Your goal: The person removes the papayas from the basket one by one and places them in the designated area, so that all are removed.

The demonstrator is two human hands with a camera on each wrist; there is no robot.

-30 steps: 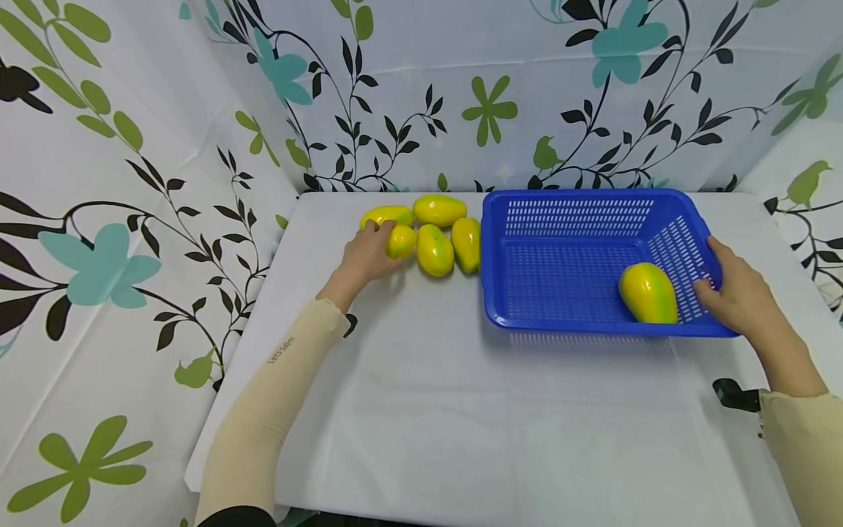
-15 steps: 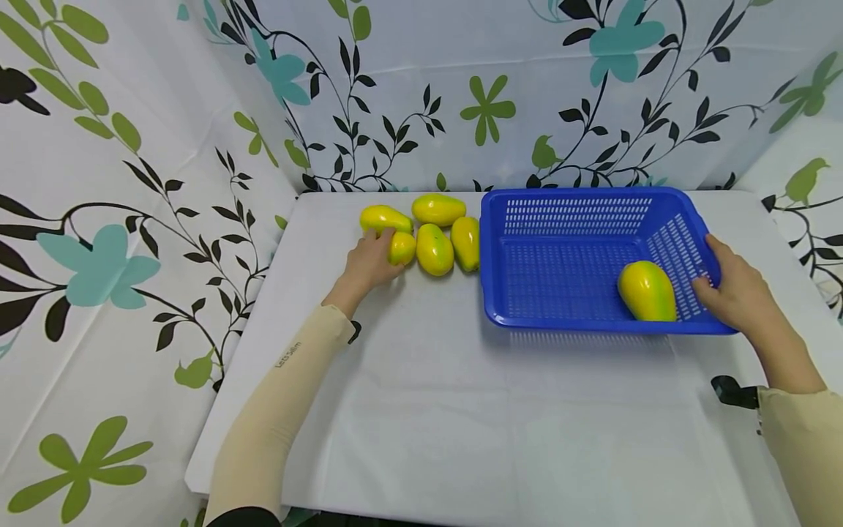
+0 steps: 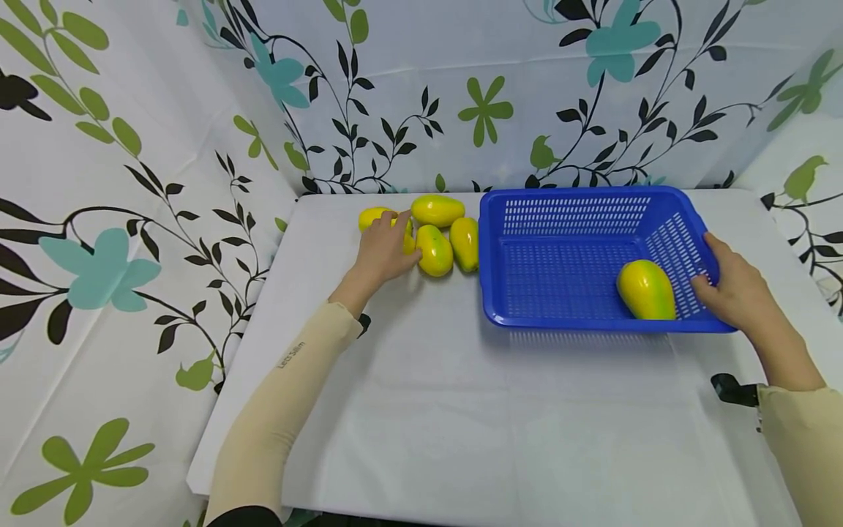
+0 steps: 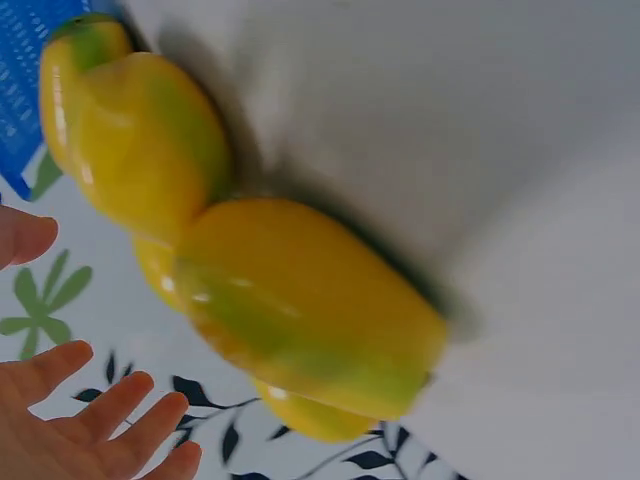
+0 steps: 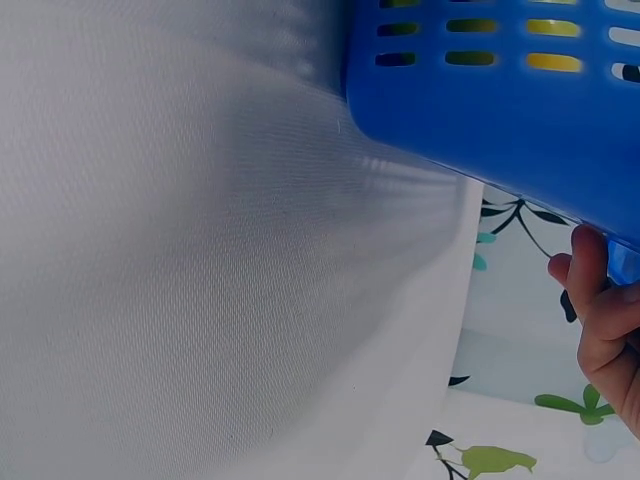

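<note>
My left hand hovers over the left end of a group of several yellow-green mangoes. In the left wrist view its fingers are spread and fairly straight, with a gap between them and the nearest mango. In the head view that hand partly covers a mango and the far-left mango. A mango lies just right of the thumb. My right hand grips the right rim of a blue plastic basket, thumb inside. One mango lies in the basket's right part.
Two more mangoes, one at the back and one beside the basket, lie close together. A white cloth covers the table. Patterned curtains hang behind it and at both sides.
My left hand has shifted slightly right and lifted across the near-left mango, its fingers now more spread. My right hand stays on the basket rim, and the mangoes look unmoved.
</note>
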